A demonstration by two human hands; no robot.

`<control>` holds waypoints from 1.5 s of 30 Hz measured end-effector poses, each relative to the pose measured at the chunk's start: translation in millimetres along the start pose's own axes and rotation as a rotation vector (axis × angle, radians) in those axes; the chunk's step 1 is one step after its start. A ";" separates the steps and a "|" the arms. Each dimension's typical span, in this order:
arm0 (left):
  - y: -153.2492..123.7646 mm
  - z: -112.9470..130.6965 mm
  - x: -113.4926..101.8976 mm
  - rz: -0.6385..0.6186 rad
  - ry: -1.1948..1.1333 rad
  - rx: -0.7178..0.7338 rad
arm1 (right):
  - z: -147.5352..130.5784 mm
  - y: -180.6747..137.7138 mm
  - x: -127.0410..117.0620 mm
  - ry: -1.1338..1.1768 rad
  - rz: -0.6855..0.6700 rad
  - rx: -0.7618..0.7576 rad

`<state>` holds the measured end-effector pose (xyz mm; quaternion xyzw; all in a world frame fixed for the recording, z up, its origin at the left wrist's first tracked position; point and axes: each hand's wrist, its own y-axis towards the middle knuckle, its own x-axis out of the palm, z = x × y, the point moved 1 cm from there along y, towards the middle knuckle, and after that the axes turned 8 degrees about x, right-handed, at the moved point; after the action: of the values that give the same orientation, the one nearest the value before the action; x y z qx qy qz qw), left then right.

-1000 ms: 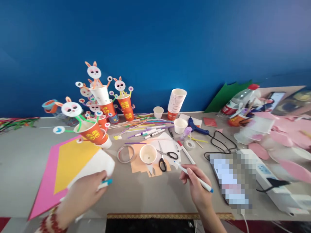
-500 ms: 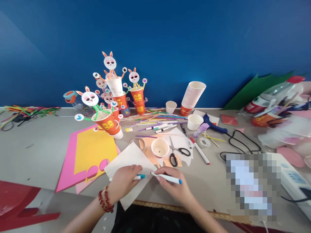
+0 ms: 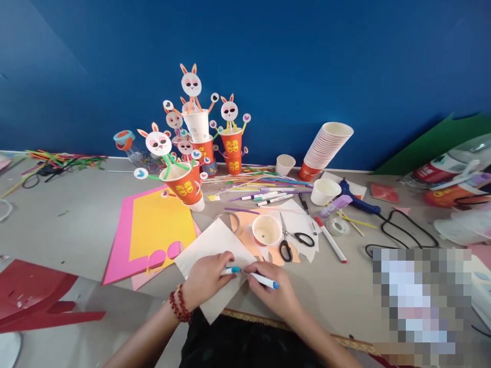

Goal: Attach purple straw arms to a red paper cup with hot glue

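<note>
My left hand [image 3: 209, 276] rests on a sheet of white paper [image 3: 220, 240] and is closed round a white marker with a teal end [image 3: 231, 270]. My right hand [image 3: 274, 291] grips another white marker [image 3: 264, 280], whose blue end points right. The left end of this marker is close to the teal end of the first one, above the paper's right edge; whether they touch I cannot tell. Just beyond the hands stands a white paper cup [image 3: 266, 230] on orange paper scraps, beside open black-handled scissors [image 3: 293, 239].
Rabbit-faced paper cups [image 3: 180, 184] stand at the back left, near pink and yellow sheets [image 3: 163, 220]. A tall cup stack [image 3: 326, 151], loose sticks, markers, tape [image 3: 337, 226] and a blue glue gun [image 3: 358, 200] lie behind. A red marker [image 3: 330, 239] lies to the right.
The view has shifted, so the table's things sit further right. The teal end in my left hand and the left end of my right hand's marker have come closer together.
</note>
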<state>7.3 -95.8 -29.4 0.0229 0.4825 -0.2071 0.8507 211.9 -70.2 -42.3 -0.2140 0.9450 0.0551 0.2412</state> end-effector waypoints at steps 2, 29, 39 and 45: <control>0.9 1.3 -0.5 -0.007 -0.009 -0.017 | -0.3 -1.6 -1.2 0.007 0.011 0.003; 4.1 11.1 -34.2 0.059 -0.445 -0.124 | -10.5 -1.6 -5.3 0.023 0.006 0.018; 5.5 9.1 -28.6 0.041 -0.371 -0.126 | -6.1 -5.3 6.7 -0.134 -0.054 -0.012; 3.1 7.3 -27.1 0.058 -0.428 -0.143 | -5.8 -9.5 -4.8 -0.019 -0.038 0.010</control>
<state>2.2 -85.8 -3.4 -0.0680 0.3038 -0.1479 0.9387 217.3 -78.2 -34.8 -0.2301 0.9388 0.0479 0.2519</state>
